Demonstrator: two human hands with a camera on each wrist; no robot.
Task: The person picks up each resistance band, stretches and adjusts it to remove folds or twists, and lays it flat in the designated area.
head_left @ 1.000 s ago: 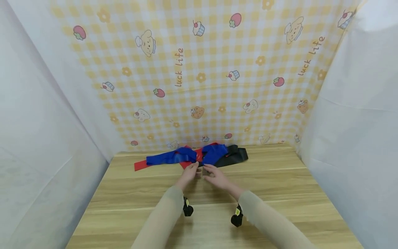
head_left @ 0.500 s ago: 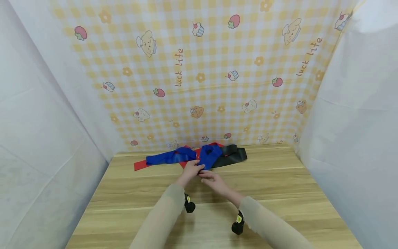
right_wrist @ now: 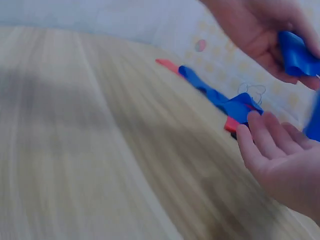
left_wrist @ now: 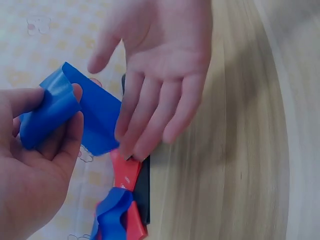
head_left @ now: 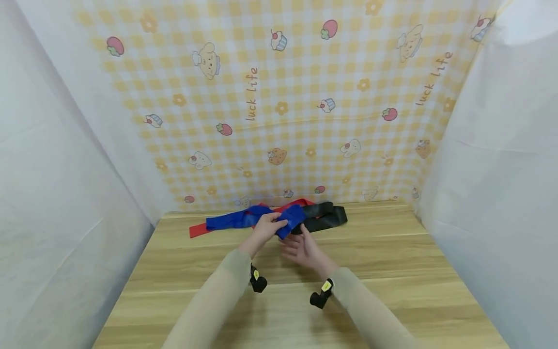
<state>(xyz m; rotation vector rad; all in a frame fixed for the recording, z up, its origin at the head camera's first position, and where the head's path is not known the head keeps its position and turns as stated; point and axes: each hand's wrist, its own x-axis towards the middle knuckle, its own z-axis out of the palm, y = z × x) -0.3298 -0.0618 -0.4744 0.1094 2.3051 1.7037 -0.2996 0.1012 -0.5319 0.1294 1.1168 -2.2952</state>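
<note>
Along the back of the wooden surface (head_left: 370,276), close to the patterned backdrop (head_left: 281,126), we have a red strip (head_left: 198,231), a black strip (head_left: 338,217) and blue material lying in one loose, overlapping row. Our left hand (head_left: 263,230) pinches a blue strip (head_left: 292,219) between thumb and fingers near the middle of the row, so that it curls over and its other part slopes away. Our right hand (head_left: 307,252) is just beside it, palm turned up, fingers nearly straight and gripping nothing; we cannot tell whether its fingertips brush the strip.

To the left, a blue length (head_left: 228,222) already crosses over the red, whose end shows beyond it. We cannot tell whether that length and the pinched part are one piece. To the right, the black lies folded back in a loop.

As we judge it, the work is partway through: the colours are crossed in places, while the blue in our grip is not yet laid down. The right-hand side looks loose and unfinished, and the row as a whole looks uneven.
</note>
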